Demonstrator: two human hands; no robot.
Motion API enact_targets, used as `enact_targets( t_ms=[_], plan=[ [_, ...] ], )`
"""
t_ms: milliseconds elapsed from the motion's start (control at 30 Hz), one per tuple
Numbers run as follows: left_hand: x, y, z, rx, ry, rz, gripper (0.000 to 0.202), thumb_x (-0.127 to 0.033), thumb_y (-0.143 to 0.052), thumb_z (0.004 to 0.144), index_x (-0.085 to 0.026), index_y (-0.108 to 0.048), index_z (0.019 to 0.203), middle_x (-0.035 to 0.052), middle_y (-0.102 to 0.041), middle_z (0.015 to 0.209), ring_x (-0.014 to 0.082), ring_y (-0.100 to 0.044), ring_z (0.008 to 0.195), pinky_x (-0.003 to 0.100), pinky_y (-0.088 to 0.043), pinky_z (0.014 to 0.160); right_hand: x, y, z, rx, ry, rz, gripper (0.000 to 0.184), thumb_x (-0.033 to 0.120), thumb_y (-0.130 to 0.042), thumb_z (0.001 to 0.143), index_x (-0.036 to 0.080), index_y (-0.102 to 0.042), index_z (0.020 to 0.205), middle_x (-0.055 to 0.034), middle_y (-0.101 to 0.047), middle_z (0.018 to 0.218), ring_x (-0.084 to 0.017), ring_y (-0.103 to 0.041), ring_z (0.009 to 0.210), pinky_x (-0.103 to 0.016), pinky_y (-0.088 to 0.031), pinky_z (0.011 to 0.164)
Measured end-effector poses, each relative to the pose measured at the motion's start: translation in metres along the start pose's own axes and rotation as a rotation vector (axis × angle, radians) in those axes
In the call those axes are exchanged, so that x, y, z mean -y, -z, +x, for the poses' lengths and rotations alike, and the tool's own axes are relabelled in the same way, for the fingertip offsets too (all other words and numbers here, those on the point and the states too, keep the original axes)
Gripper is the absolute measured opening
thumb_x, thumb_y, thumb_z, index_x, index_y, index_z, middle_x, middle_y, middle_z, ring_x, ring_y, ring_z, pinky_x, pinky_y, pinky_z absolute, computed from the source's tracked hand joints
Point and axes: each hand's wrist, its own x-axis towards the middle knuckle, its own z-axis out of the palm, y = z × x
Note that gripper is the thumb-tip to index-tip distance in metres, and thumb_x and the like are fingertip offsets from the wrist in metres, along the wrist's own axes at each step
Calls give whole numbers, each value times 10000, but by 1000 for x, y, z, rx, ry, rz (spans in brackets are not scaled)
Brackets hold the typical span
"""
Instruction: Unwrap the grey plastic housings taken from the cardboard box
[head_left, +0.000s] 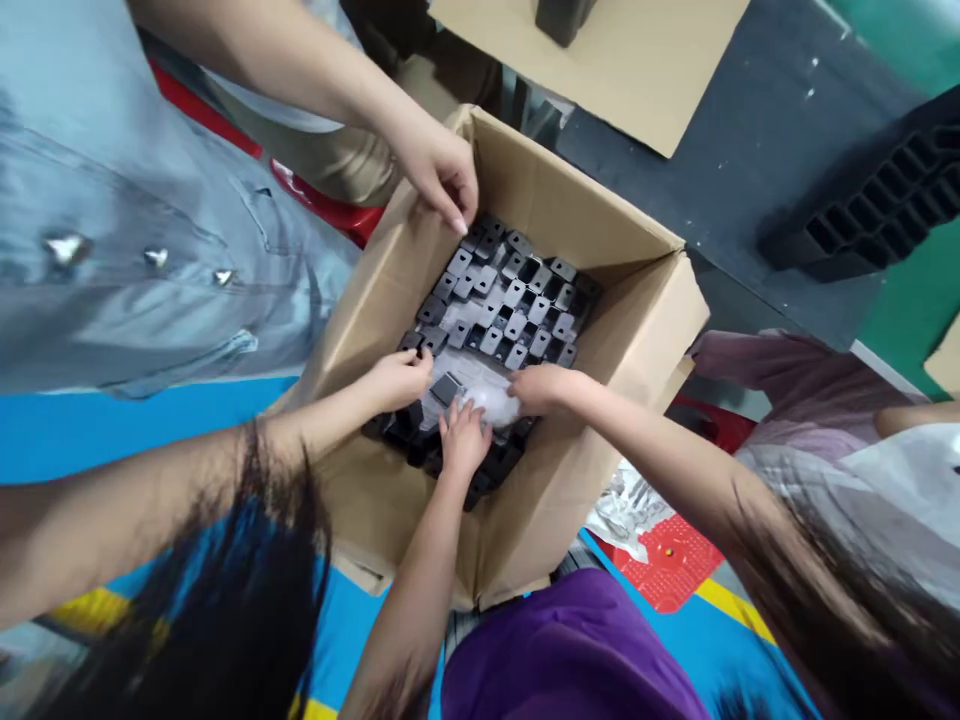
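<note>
My left hand (465,440) reaches into an open cardboard box (637,340), its fingers spread on a crumpled translucent plastic sheet (487,395). From the right, my right hand (541,390) has its fingers closed at that sheet's edge. Under and around the plastic stand rows of small black plastic parts (516,325), several with a hole in the top. One dark part (448,388) lies beside the sheet, left of my fingers. A co-worker's hand (401,380) pinches at a black part on the box's left side. Another person's hand (442,175) hangs over the far left wall.
A dark table (750,150) at the back right holds a cardboard sheet (637,60) and a stack of black trays or parts (870,200). Red stools (667,560) and crumpled wrapping (626,510) are beside the box. A person in denim (150,220) stands close on the left.
</note>
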Motion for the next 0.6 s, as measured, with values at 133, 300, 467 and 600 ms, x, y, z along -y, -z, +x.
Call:
enact_targets(
  t_ms=[133,300,467,600],
  plan=[
    [-13,11,2,-37,-1,98,346,-218,-578,896,-113,-731,1188,238,-556,1507,441,-464,1446,651,-420,1155,-9,-35,-75,-269,-33,13,225,234,-594,970,123,-789,954,-139,-791,971,-302,-743,1001,-509,-528,1057],
    [-52,12,0,-42,-132,156,526,-292,-528,972,-99,-524,1461,227,-507,1541,365,-461,1445,520,-418,1181,18,-116,-112,-938,-41,193,271,241,-483,1040,202,-750,1045,-82,-782,1135,-287,-623,1307,-573,-359,1236],
    [-80,-23,24,104,-260,216,500,-243,-616,918,-155,-571,1408,169,-612,1430,309,-571,1310,432,-468,1101,32,-159,-97,-1204,-71,378,262,196,-496,1027,231,-719,1161,-78,-727,1309,-256,-509,1444,-553,-321,1262],
    [-77,-39,36,141,-203,280,498,-234,-573,944,-141,-542,1432,202,-635,1354,320,-620,1197,446,-483,1030,29,-165,-88,-1293,-3,451,239,171,-529,1011,218,-714,1154,-81,-731,1301,-218,-440,1499,-508,-236,1306]
  ],
)
